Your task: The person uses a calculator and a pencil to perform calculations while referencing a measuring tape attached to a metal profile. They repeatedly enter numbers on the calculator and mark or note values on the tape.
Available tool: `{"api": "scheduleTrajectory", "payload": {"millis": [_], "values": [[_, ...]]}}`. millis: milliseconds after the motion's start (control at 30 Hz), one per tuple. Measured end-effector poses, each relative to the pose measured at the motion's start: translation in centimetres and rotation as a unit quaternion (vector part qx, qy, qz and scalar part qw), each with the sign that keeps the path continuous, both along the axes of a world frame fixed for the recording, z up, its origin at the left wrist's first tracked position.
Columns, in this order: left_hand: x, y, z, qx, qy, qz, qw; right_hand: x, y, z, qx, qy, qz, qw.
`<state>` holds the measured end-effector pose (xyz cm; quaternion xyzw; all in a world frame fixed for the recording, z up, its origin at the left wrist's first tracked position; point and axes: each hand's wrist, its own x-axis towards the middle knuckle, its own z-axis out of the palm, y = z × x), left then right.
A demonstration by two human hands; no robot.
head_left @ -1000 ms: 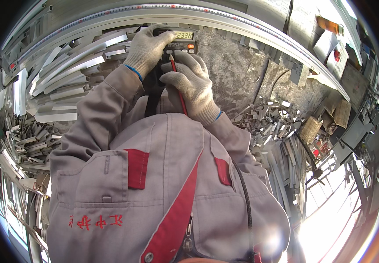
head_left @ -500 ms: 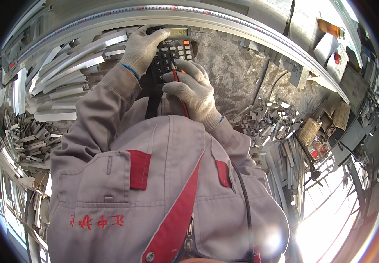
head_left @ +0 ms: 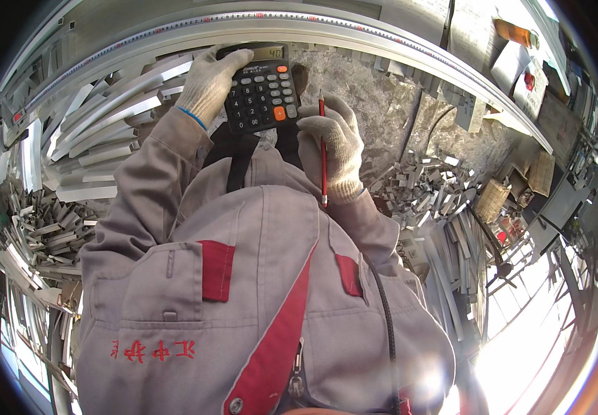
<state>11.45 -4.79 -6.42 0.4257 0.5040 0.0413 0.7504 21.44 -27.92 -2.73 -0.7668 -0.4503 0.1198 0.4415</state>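
The right hand [head_left: 335, 142] has been drawn off the keys to just beside the calculator [head_left: 257, 90]; the display has been changed and keying seems paused. The red pencil [head_left: 323, 155] is held in its curled grip. The calculator is kept below the measuring strip [head_left: 261, 15] by the left hand [head_left: 209, 83], its grip closed over the upper left edge. No container's contents can be made out.

A black calculator [head_left: 260, 97] carries black and grey keys [head_left: 248, 102], 2 others bright orange, while a pencil [head_left: 324, 166] adds red. The left glove [head_left: 212, 81] is cream, its cuff edged blue; the right glove [head_left: 338, 142], plain cream. Red panels [head_left: 218, 271] and embroidery [head_left: 153, 351] mark a grey jacket [head_left: 285, 228]. Metal strips [head_left: 86, 191] shine silver; a pale measuring tape [head_left: 243, 16] bears red marks.
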Motion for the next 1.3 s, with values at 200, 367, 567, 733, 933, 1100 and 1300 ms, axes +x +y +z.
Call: {"api": "scheduleTrajectory", "payload": {"millis": [200,367,567,733,933,1100,1300], "values": [[-0.5,-0.1,-0.3,-0.003,0.019,-0.009,1.0,-0.5,-0.1,-0.4,-0.017,-0.012,0.018,1.0],[-0.6,-0.8,-0.3,0.002,0.037,-0.018,0.999,-0.5,-0.5,-0.5,-0.004,0.016,0.013,1.0],[-0.3,-1.0,-0.5,-0.027,0.049,-0.027,0.998,1.4,-1.4,-0.5,0.011,0.078,-0.068,0.995],[0.0,-1.2,-0.7,-0.016,0.07,-0.038,0.997,4.0,-2.0,-0.9,-0.003,0.249,-0.132,0.96],[0.3,-1.3,-1.1,-0.022,0.062,-0.036,0.997,9.6,-1.7,-0.7,0.04,0.263,-0.092,0.96],[1.1,-1.1,-1.5,-0.041,0.056,-0.011,0.998,14.4,-0.8,-1.2,-0.029,0.154,-0.067,0.985],[2.1,-1.1,-1.8,-0.053,0.057,0.015,0.997,18.3,-0.1,-4.2,-0.031,0.191,-0.068,0.979]]}}
